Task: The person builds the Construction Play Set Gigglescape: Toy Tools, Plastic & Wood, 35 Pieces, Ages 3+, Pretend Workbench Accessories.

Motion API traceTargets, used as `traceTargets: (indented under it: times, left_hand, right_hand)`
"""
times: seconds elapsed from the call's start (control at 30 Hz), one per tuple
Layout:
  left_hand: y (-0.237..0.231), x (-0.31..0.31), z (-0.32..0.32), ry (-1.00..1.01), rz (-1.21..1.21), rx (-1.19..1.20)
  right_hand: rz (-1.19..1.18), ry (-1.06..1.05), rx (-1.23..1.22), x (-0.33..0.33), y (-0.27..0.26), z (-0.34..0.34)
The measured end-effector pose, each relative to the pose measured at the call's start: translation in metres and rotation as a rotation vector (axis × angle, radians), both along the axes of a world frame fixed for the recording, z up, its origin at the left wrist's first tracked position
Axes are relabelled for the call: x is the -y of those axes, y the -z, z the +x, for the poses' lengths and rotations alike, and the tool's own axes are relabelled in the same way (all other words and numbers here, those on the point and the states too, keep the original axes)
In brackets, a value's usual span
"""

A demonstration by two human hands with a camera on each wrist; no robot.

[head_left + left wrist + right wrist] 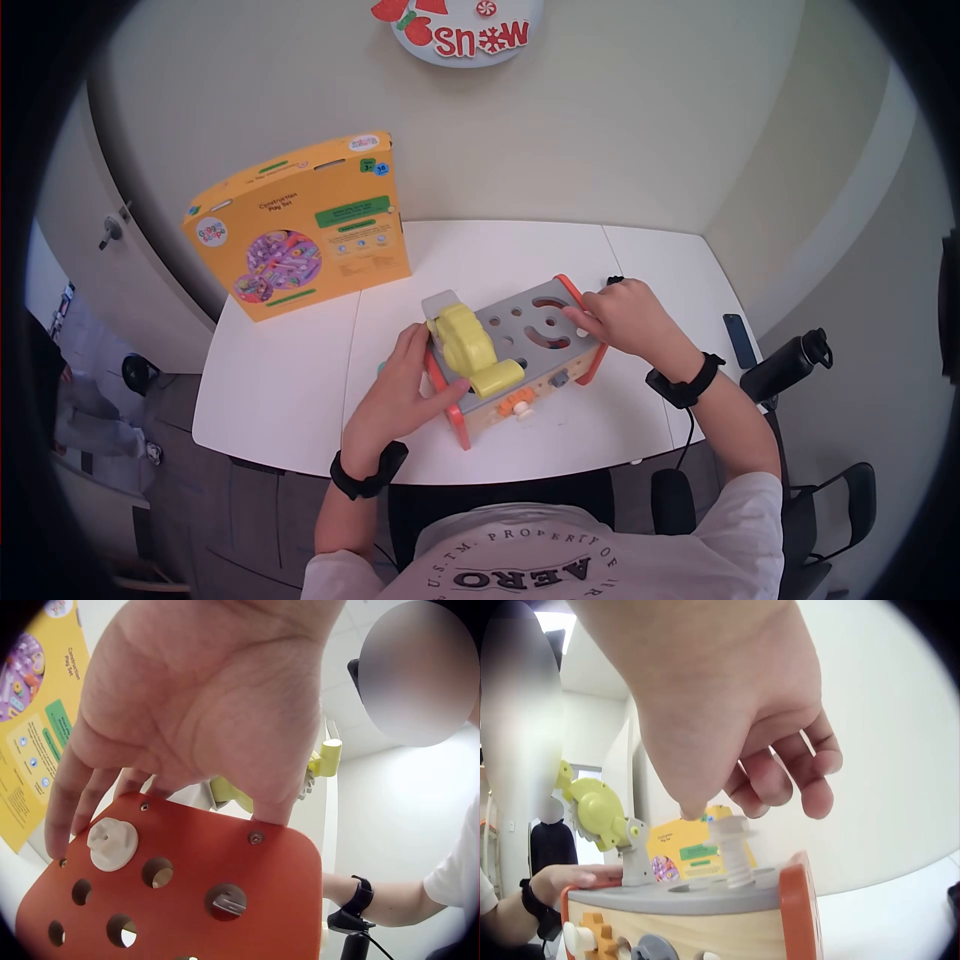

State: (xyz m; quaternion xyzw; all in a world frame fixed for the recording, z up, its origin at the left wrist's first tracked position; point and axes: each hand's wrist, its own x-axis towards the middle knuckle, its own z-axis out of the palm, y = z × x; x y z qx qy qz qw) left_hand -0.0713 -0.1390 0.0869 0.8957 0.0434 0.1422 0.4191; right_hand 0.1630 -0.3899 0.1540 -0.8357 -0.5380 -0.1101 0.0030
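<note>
A toy workbench with a grey top and red end panels stands on the white table. My left hand rests across its left end, fingers fairly straight, thumb over the top edge of the red panel. Beside that thumb is a yellow-green toy circular saw on a grey mount. At the right end, my right hand is over a white toy screw standing upright in the grey top. Thumb and curled fingertips are right at the screw's head. An orange gear and a grey knob sit on the front.
A yellow play set box stands on the table at back left. A phone and a black bottle are at the table's right side. Another person stands in the background, and a folding chair is at lower right.
</note>
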Motion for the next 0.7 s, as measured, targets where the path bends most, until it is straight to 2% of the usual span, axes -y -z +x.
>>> traceTargets:
  times: [0.07,0.17,0.27,0.37,0.47,0.57,0.67,0.7]
  left_hand:
    - [0.003,-0.001,0.001,-0.002,0.029,0.033]
    - [0.004,-0.001,0.000,-0.010,0.044,0.049]
    - [0.000,0.001,0.000,-0.009,0.016,0.020]
    - [0.003,0.000,0.001,-0.014,0.021,0.022]
    - [0.003,0.000,0.000,-0.009,0.016,0.010]
    - [0.000,-0.001,0.000,0.000,0.000,-0.009]
    - [0.002,-0.002,0.000,-0.007,0.002,-0.017]
    - [0.004,-0.002,0.001,-0.005,0.007,-0.021]
  right_hand:
    - [-0.060,0.056,-0.043,0.001,-0.011,-0.004]
    - [0.206,0.003,-0.211,0.011,-0.028,-0.009]
    - [0.391,-0.292,-0.316,0.016,-0.008,0.000]
    - [0.276,-0.229,-0.249,0.017,-0.004,0.001]
    - [-0.149,0.034,-0.037,0.007,-0.006,-0.002]
    - [-0.025,0.054,-0.131,0.010,-0.017,-0.004]
    - [0.293,-0.159,-0.254,0.017,-0.020,-0.006]
    - [0.280,-0.176,-0.270,0.018,-0.016,-0.004]
